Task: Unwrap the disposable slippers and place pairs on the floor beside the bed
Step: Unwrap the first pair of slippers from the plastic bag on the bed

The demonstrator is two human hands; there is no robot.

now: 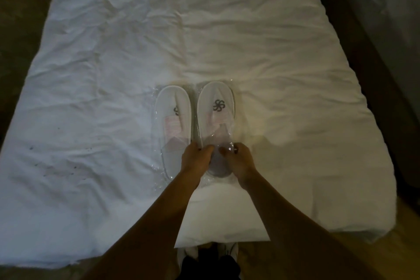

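Two packs of white disposable slippers lie side by side on the white bed point(227, 41), each in clear plastic and marked with a dark swirl logo. The left pack point(172, 120) lies untouched. On the right pack point(216, 109) both hands pinch the clear wrapper near its heel end. My left hand point(196, 158) grips the plastic at the pack's left edge. My right hand point(238, 159) grips it at the right edge. Between the two hands the plastic is bunched and shiny.
The crumpled white duvet hangs over the bed's near edge. Dark floor point(20, 41) runs along the left side, and a dark strip with a grey wall point(391, 29) runs along the right. My white shoes point(229, 250) stand on the floor at the foot of the bed.
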